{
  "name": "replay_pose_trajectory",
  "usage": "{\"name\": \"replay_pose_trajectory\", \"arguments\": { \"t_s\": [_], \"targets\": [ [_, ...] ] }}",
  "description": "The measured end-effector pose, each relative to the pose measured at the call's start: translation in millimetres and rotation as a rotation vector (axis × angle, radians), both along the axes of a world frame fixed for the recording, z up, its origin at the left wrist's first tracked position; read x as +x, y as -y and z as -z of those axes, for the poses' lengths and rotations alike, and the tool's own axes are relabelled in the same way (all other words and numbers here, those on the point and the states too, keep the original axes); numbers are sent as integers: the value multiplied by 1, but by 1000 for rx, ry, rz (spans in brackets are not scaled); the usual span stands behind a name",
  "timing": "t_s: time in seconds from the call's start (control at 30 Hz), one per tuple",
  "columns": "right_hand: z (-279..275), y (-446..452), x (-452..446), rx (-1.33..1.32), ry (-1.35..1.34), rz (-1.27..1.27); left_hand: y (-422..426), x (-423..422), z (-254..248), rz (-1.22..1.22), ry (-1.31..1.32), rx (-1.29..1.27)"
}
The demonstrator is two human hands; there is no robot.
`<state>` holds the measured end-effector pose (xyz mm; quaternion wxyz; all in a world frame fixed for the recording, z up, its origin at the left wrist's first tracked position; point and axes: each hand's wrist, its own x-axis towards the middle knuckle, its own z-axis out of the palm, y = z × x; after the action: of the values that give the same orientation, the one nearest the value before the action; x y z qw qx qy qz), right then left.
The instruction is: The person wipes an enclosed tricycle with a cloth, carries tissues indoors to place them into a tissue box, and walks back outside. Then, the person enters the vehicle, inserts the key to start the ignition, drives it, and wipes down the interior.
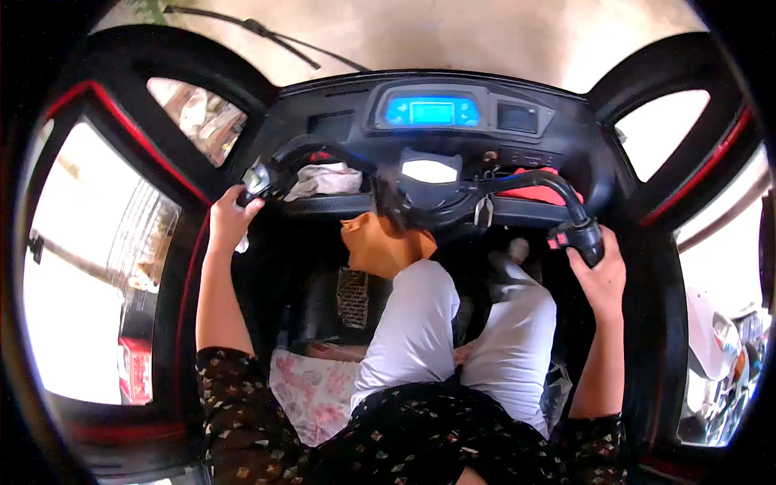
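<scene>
I sit in a small enclosed vehicle, facing its handlebar (529, 183). My left hand (230, 217) is wrapped round the left handlebar grip (256, 192), thumb on the near side. On the other side my right hand (602, 273) closes round the right handlebar grip (592, 245), which carries a switch block with red buttons (558, 241). Between the two grips is the handlebar's centre cover (428, 179), with a bright white patch on it. Beyond it, the dashboard display (432, 111) glows blue. My fingers are partly hidden behind both grips.
A white cloth (326, 180) and a red item (537, 186) lie in the dashboard shelf. An orange bag or cloth (386, 245) hangs below the handlebar. Flowered fabric (311, 388) lies beside my leg. A wiper (259, 29) crosses the windscreen; a parked two-wheeler (715, 347) stands outside right.
</scene>
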<state>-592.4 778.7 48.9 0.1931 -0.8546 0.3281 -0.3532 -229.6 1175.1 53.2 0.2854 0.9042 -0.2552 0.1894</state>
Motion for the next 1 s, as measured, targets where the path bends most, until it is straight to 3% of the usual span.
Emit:
{"name": "replay_pose_trajectory", "arguments": {
  "t_s": [0.13, 0.2, 0.27, 0.3, 0.4, 0.47, 0.67, 0.73, 0.8, 0.83, 0.87, 0.93, 1.0],
  "targets": [
    [3, -22, -6, -423, 233, -17, -2, -2, -2, 38, 34, -155],
    [16, -39, -16, -489, 264, -194, -5, -5, -1, 33, 86, -351],
    [41, -51, -18, -317, 124, -488, -13, -4, 1, -69, 128, -511],
    [49, -59, -9, -307, 69, -513, -7, -17, 0, -84, 143, -776],
    [82, -60, 18, -259, -20, -528, -24, -32, 8, -244, 165, -987],
    [95, -47, 40, 65, 63, -484, -37, -46, 22, -375, 106, -953],
    [123, 21, 131, -35, 152, -302, -73, -75, 98, -452, -249, -597],
    [145, 59, 158, -104, -33, -125, -65, -79, 116, -458, -389, -492],
    [150, 69, 182, -112, -28, -10, -47, -73, 129, -419, -419, -430],
    [168, 92, 200, -182, -141, 63, -35, -65, 135, -418, -389, -362],
    [169, 90, 207, -414, -44, 64, -18, -60, 129, -382, -469, -396],
    [166, 98, 224, -99, -17, -88, 9, -30, 143, -271, -310, -249],
    [219, 143, 252, 356, 210, -337, 43, -3, 142, -148, -122, -120]
  ]
}}
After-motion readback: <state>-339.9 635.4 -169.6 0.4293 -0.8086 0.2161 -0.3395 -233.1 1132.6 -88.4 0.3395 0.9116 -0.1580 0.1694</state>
